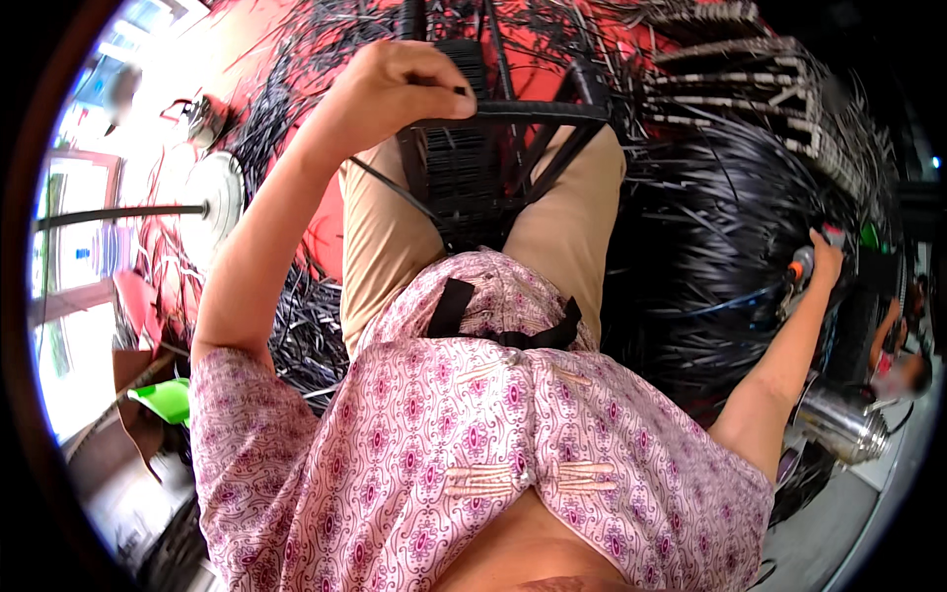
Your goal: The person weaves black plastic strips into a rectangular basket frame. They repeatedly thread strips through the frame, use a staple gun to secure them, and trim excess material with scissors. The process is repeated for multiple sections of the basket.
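Left hand [400, 84] is clenched on a black strip [390, 189], pulling it taut off the woven frame [493, 148] wedged between the knees so it stays put, while the right hand [824, 259] reaches sideways, gripping an orange-handled tool [800, 264] by the strip pile [710, 227].

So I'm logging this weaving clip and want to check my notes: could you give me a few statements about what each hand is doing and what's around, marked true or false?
1. The left hand grips the black woven frame at its top rail. True.
2. The right hand rests on the person's lap. False: it is stretched out to the side, at an orange-handled tool.
3. Loose black strips lie piled on the red floor. True.
4. A shiny metal kettle stands beside the left arm. False: it is by the right arm.
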A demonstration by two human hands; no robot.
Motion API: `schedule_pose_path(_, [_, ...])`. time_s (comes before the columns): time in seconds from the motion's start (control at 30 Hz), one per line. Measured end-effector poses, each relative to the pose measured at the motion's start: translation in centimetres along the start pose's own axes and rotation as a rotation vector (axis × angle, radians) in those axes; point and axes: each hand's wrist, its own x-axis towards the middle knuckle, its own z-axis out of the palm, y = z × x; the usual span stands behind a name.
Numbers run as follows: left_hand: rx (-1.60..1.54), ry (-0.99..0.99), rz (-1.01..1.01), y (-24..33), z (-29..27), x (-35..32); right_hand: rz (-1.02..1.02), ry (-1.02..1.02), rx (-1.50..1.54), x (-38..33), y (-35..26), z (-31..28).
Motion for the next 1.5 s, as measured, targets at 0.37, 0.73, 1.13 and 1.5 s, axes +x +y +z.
schedule_pose_path(0.37, [-0.125,-0.063,-0.002,-1.5,0.2,1.3,0.318,-0.072,0.926,3.3,6.3,-2.2])
schedule_pose_path(0.73, [-0.222,-0.128,0.000,-3.8,0.2,1.9,-0.559,0.189,1.101,-36.3,-9.1,-16.3])
schedule_pose_path(1.13, [-0.233,-0.096,0.039,-4.1,0.3,2.2,-1.582,-0.073,0.731,-50.2,-25.2,-9.9])
schedule_pose_path(1.5, [-0.162,-0.085,0.073,-3.3,0.1,1.7,-1.515,-0.119,0.805,-50.3,-26.8,-8.0])
